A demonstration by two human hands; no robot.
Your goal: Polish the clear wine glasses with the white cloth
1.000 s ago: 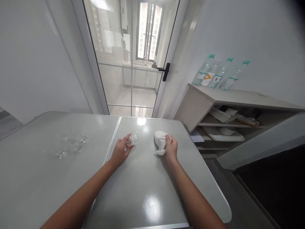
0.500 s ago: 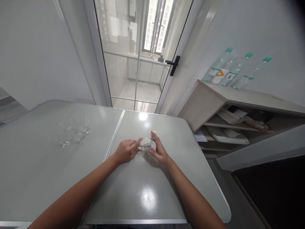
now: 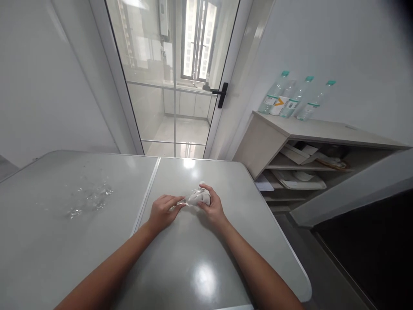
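Just right of the table's seam, my right hand [image 3: 211, 204] is curled around a small white rounded object [image 3: 197, 197], its thumb in front and fingers behind. Clear, shiny plastic covers part of the object's left side; its exact kind does not show. My left hand [image 3: 164, 210] pinches a clear plastic piece [image 3: 182, 201] at the object's left end, thumb and fingers nearly together. Both hands are low over the grey table [image 3: 180, 258]. A small white part [image 3: 201, 184] shows beyond my right fingertips, partly hidden.
Loose bits of clear plastic [image 3: 90, 199] lie scattered on the table's left half. To the right stands a wooden shelf unit [image 3: 258, 142] with several clear bottles [image 3: 292, 101] on top and papers and a tray inside. Behind the table is a glass door [image 3: 155, 112] with a black handle.
My left hand has drawn slightly left from the white object, and clear plastic now spans between them. My right hand keeps its grip. The head view has shifted a little.
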